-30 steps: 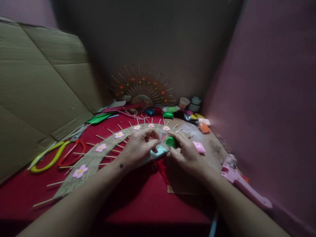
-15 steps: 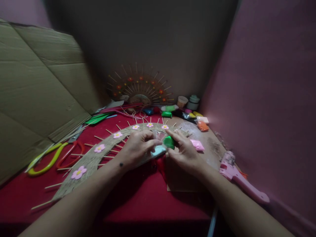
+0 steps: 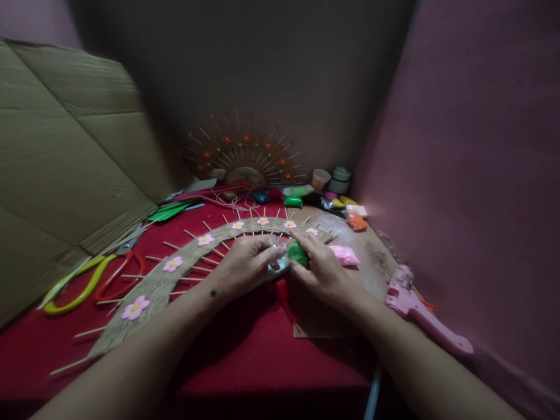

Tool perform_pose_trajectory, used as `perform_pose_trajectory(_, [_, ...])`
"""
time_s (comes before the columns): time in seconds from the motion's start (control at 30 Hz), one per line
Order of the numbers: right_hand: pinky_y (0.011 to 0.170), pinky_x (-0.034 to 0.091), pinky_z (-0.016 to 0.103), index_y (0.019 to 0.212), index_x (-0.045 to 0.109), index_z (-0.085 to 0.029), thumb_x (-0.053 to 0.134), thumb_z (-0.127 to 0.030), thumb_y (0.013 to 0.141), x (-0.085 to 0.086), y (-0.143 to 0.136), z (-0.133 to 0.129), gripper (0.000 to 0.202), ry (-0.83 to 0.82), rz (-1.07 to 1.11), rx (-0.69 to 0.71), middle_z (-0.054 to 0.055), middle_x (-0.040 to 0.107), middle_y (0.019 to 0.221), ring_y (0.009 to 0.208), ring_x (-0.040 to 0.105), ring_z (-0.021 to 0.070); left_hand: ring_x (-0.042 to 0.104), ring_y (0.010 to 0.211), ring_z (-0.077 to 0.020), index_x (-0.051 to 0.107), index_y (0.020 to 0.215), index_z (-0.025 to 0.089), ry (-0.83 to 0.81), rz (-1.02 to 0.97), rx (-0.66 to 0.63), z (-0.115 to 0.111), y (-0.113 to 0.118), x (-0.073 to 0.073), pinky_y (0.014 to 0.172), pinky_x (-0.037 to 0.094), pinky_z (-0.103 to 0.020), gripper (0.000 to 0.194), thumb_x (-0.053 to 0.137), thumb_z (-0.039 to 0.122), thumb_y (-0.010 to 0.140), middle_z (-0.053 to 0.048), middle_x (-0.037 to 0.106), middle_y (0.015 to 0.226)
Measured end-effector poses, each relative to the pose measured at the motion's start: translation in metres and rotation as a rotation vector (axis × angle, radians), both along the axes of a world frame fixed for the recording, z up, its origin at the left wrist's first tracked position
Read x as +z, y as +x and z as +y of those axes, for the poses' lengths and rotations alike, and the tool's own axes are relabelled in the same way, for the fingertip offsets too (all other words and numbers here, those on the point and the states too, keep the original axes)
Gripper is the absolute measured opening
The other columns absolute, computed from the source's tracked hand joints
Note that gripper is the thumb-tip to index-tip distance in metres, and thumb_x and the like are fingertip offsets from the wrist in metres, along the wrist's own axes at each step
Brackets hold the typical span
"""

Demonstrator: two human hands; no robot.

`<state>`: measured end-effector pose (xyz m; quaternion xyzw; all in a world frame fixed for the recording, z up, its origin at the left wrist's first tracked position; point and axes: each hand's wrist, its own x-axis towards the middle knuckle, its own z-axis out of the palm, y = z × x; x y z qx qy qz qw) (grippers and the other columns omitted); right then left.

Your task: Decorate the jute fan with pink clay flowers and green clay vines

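Observation:
My left hand (image 3: pixel 247 262) is closed, its thumb and fingers pinching a crumpled clear plastic wrapper (image 3: pixel 276 249). Between the thumb and fingers of my right hand (image 3: pixel 321 268) sits a lump of green modelling clay (image 3: pixel 298 255), which touches the wrapper. Below both hands shows part of a light-blue flat piece (image 3: pixel 279 268), mostly covered. Just behind them curves a twine-wrapped arch (image 3: pixel 188 251) with thin sticks poking out on both sides and pink flowers (image 3: pixel 172 264) with yellow centres along it. A pink packet (image 3: pixel 345 255) lies right of my right hand.
Yellow-and-red-handled scissors (image 3: pixel 85 286) lie at the left by a cardboard sheet (image 3: pixel 65 134). A pink glue gun (image 3: pixel 422 318) rests at the right near the wall. Several clay packets, such as an orange one (image 3: pixel 357 222), a cup (image 3: pixel 321 179) and a jar (image 3: pixel 340 179) stand farther back.
The clear wrapper now shows more between my hands, beside the green clay. Both hands stay nearly in place, and the whole view has shifted slightly.

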<state>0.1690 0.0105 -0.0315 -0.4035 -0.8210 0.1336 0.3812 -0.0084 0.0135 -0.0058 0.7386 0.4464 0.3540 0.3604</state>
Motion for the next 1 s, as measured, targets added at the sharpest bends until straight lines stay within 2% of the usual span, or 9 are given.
perform_pose_trajectory(0.27, [0.102, 0.038, 0.047, 0.132, 0.043, -0.013, 0.05, -0.013, 0.077, -0.001, 0.0, 0.0, 0.055, -0.002, -0.033, 0.017, 0.016, 0.052, 0.128, 0.122, 0.047, 0.0257, 0.06, 0.067, -0.0133, 0.068, 0.074, 0.014, 0.105, 0.038, 0.034, 0.003, -0.001, -0.006, 0.063, 0.044, -0.023, 0.012, 0.059, 0.021, 0.074, -0.002, 0.067, 0.072])
perform_pose_trajectory(0.53, [0.102, 0.039, 0.045, 0.133, 0.041, -0.015, 0.051, -0.012, 0.078, -0.002, 0.0, -0.001, 0.056, -0.015, -0.008, 0.03, 0.015, 0.052, 0.128, 0.122, 0.046, 0.0246, 0.061, 0.072, -0.0134, 0.071, 0.083, 0.017, 0.244, 0.073, 0.067, 0.005, 0.001, -0.016, 0.065, 0.045, -0.023, 0.014, 0.058, 0.023, 0.079, -0.002, 0.068, 0.08])
perform_pose_trajectory(0.63, [0.102, 0.039, 0.045, 0.132, 0.042, -0.016, 0.051, -0.01, 0.077, -0.003, 0.0, -0.001, 0.056, 0.0, 0.003, 0.039, 0.014, 0.053, 0.127, 0.121, 0.047, 0.0241, 0.06, 0.07, -0.0129, 0.069, 0.078, 0.017, 0.224, 0.081, 0.059, 0.006, 0.001, -0.019, 0.065, 0.045, -0.023, 0.014, 0.058, 0.025, 0.08, -0.001, 0.067, 0.076])
perform_pose_trajectory(0.77, [0.101, 0.039, 0.046, 0.132, 0.041, -0.014, 0.051, -0.011, 0.078, -0.006, -0.001, 0.0, 0.055, 0.025, -0.008, 0.054, 0.015, 0.055, 0.123, 0.119, 0.049, 0.024, 0.059, 0.07, -0.0122, 0.068, 0.077, 0.017, 0.192, 0.078, -0.023, 0.007, -0.001, -0.021, 0.065, 0.045, -0.022, 0.015, 0.057, 0.026, 0.082, 0.0, 0.065, 0.076])
perform_pose_trajectory(0.9, [0.095, 0.045, 0.045, 0.129, 0.044, -0.008, 0.052, -0.011, 0.078, -0.006, -0.003, -0.001, 0.052, 0.012, -0.062, 0.006, 0.018, 0.057, 0.117, 0.112, 0.053, 0.0259, 0.058, 0.073, -0.0126, 0.068, 0.081, 0.018, 0.24, 0.066, -0.038, 0.007, -0.001, -0.021, 0.069, 0.044, -0.023, 0.014, 0.057, 0.026, 0.082, -0.001, 0.065, 0.079])
perform_pose_trajectory(1.0, [0.091, 0.047, 0.045, 0.126, 0.046, -0.004, 0.053, -0.012, 0.079, -0.003, -0.005, -0.002, 0.048, -0.005, -0.096, -0.023, 0.02, 0.058, 0.114, 0.107, 0.055, 0.0269, 0.058, 0.073, -0.013, 0.067, 0.078, 0.017, 0.172, 0.012, -0.054, 0.006, -0.001, -0.021, 0.069, 0.044, -0.023, 0.015, 0.057, 0.028, 0.083, -0.001, 0.064, 0.079])
